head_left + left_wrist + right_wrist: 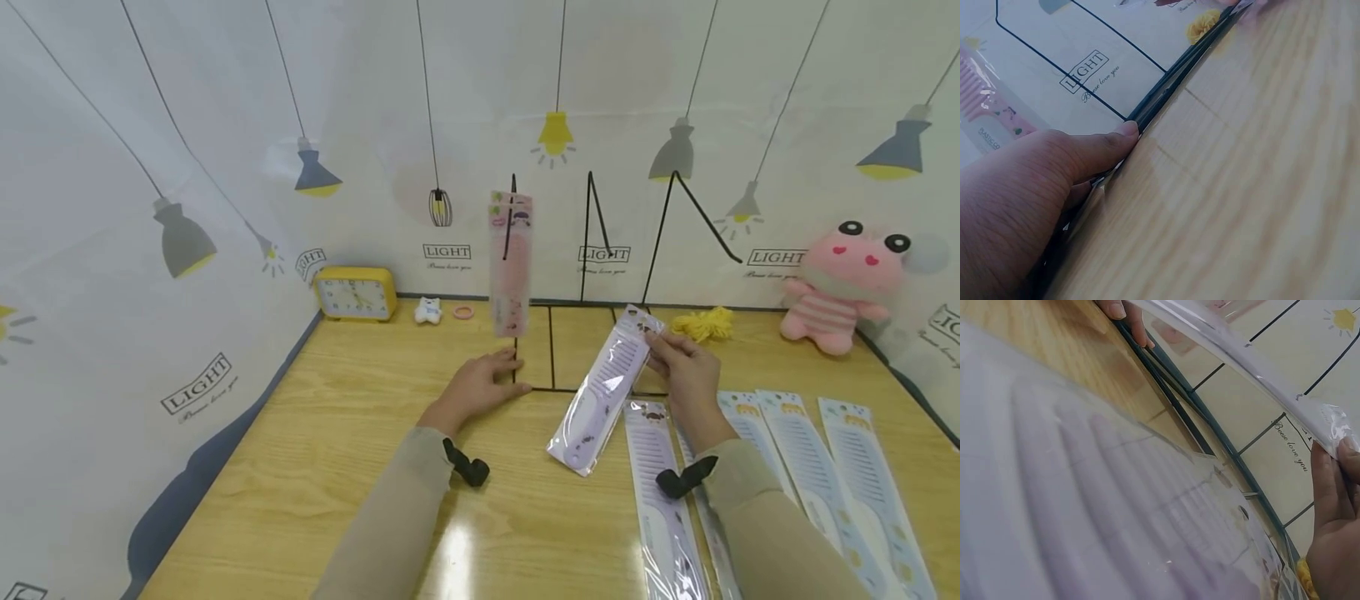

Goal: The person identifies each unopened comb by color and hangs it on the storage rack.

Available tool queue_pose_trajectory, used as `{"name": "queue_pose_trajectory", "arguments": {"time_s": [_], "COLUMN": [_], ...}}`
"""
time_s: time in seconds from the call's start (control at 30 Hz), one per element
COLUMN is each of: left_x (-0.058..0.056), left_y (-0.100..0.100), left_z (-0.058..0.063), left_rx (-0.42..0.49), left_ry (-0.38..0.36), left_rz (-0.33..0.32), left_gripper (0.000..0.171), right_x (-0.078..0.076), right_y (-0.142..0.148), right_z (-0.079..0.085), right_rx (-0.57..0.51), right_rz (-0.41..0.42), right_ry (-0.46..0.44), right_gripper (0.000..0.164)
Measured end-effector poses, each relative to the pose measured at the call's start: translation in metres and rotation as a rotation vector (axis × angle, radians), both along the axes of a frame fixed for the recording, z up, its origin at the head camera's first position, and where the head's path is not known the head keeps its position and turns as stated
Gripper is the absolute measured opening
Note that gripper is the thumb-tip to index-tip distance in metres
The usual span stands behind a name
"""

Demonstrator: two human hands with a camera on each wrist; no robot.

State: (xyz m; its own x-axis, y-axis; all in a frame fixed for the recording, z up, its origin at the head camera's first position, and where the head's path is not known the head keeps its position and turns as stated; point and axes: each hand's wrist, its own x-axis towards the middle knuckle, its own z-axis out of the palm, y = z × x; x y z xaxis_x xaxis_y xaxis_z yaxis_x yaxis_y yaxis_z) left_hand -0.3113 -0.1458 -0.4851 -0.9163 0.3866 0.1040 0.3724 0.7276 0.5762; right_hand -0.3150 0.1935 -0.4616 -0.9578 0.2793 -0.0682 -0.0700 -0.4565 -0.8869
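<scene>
My right hand [686, 375] pinches the top end of a lilac comb in a clear packet [600, 392], which slants above the table. The same packet [1147, 506] fills much of the right wrist view. A black wire display rack [552, 350] with upright hooks stands by the back wall. Pink packaged combs [510, 275] hang on its left hook. My left hand [483, 383] holds the front left corner of the rack's base; in the left wrist view the thumb [1113, 147] lies along the bar. Its other fingers are mostly hidden there.
Another lilac packaged comb [663, 500] and several blue packaged combs [817, 475] lie at the front right. Along the back are a yellow clock [356, 293], a small white figure [428, 311], a pink ring [463, 312], yellow yarn [703, 323] and a pink plush toy [843, 287].
</scene>
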Motion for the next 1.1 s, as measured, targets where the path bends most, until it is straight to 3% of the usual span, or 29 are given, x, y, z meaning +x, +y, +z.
{"name": "queue_pose_trajectory", "arguments": {"time_s": [0.33, 0.63, 0.73, 0.83, 0.97, 1.07, 1.1], "left_x": [0.000, 0.001, 0.001, 0.002, 0.003, 0.002, 0.001], "left_y": [0.001, 0.000, -0.001, -0.001, -0.001, -0.001, -0.001], "left_z": [0.003, 0.002, 0.002, 0.001, -0.001, 0.000, 0.001], "left_rx": [0.000, 0.002, 0.013, 0.008, -0.006, -0.013, -0.015], "left_ry": [-0.015, -0.015, -0.011, -0.020, -0.028, -0.014, -0.008], "left_rz": [0.011, 0.000, -0.005, -0.019, -0.011, -0.003, -0.004], "left_gripper": [0.063, 0.065, 0.065, 0.066, 0.066, 0.064, 0.064], "right_x": [-0.002, 0.006, 0.015, 0.028, 0.045, 0.054, 0.056], "right_y": [0.000, -0.006, -0.014, -0.024, -0.039, -0.047, -0.049], "right_z": [0.006, 0.028, 0.049, 0.080, 0.132, 0.169, 0.180], "right_rx": [-0.019, -0.107, -0.134, -0.109, 0.091, 0.217, 0.196], "right_rz": [0.005, 0.024, 0.003, -0.039, -0.022, 0.017, 0.039], "right_ry": [-0.007, 0.159, 0.284, 0.476, 0.708, 0.802, 0.824], "right_gripper": [0.033, 0.018, 0.015, 0.013, 0.012, 0.014, 0.013]}}
